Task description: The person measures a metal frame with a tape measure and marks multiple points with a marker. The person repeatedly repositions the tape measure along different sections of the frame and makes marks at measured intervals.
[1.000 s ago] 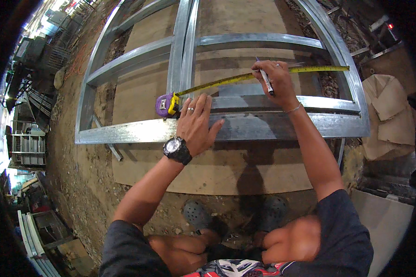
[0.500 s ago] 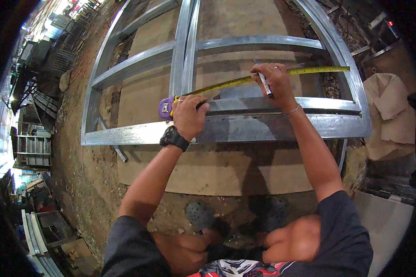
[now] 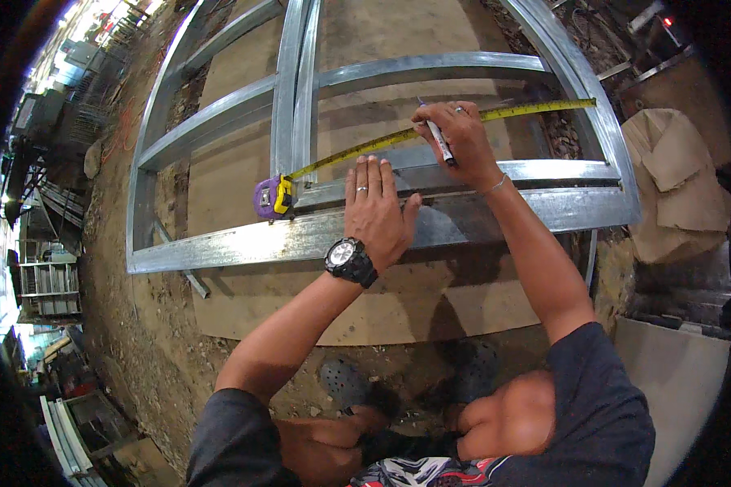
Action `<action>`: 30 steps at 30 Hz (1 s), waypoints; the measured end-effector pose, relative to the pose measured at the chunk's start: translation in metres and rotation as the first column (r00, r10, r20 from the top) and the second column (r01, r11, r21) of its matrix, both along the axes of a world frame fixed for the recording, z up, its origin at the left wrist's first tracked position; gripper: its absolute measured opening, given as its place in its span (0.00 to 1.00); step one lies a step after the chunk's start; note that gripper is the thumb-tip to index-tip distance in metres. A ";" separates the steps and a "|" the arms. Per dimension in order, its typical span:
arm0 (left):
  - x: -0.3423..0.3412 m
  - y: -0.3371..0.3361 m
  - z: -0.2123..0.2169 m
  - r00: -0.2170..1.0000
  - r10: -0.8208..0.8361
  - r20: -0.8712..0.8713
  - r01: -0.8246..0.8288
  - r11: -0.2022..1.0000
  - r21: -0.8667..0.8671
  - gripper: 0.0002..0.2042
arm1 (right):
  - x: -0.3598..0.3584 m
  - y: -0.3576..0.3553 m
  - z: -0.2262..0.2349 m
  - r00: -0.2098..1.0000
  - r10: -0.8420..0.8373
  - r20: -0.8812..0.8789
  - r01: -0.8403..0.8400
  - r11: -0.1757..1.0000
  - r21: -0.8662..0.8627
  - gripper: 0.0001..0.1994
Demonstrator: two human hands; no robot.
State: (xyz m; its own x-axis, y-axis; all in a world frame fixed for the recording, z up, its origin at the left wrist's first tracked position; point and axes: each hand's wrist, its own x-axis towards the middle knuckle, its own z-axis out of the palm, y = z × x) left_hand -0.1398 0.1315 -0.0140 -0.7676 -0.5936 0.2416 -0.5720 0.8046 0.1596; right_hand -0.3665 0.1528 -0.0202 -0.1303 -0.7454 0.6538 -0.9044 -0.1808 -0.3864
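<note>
A purple and yellow tape measure (image 3: 273, 197) rests on the near bar of a shiny metal frame (image 3: 544, 209), beside the upright middle bars. Its yellow blade (image 3: 536, 109) stretches right to the frame's right side bar. My left hand (image 3: 379, 203), with a ring and a wristwatch (image 3: 349, 261), is open and lies on the near bars, right of the tape case, holding nothing. In my closed right hand (image 3: 460, 138) is a white marker (image 3: 439, 140) with a dark end pointing toward me. The blade passes at this hand; whether fingers touch it is hidden.
Under the frame lies a brown board (image 3: 365, 304) on rough dirt ground (image 3: 114, 300). Folded brown sheeting (image 3: 678, 183) lies to the right, near a pale panel (image 3: 666, 390). Metal racks and scrap line the left. My two shoes (image 3: 345, 381) stand close to the board's near edge.
My left hand has let go of the tape case and moved right, now flat on the near bars. The case stays on the frame. The right hand still holds the marker by the blade.
</note>
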 end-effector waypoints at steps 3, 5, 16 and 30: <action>-0.023 0.001 0.010 0.996 -0.083 0.042 0.078 0.991 0.106 0.38 | 0.002 -0.002 0.003 1.000 0.016 -0.006 -0.016 1.000 -0.013 0.10; -0.043 0.008 0.015 0.981 -0.143 0.130 0.129 0.986 0.106 0.40 | 0.004 -0.006 0.003 0.999 0.029 -0.013 -0.030 0.999 -0.034 0.10; 0.041 -0.014 0.030 0.966 -0.156 0.208 0.139 0.986 0.094 0.37 | 0.004 -0.004 0.002 1.000 0.001 -0.024 -0.003 0.997 -0.080 0.11; 0.013 -0.091 0.031 0.984 -0.100 -0.149 0.138 0.953 0.269 0.12 | 0.025 0.020 0.002 0.997 -0.066 -0.034 0.069 0.994 0.089 0.13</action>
State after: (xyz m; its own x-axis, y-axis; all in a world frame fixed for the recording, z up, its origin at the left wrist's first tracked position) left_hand -0.1269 0.0401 0.0174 -0.8093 -0.5578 0.1844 -0.4333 0.7787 0.4536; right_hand -0.3410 0.1729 -0.0183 -0.1630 -0.7918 0.5886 -0.9252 -0.0846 -0.3700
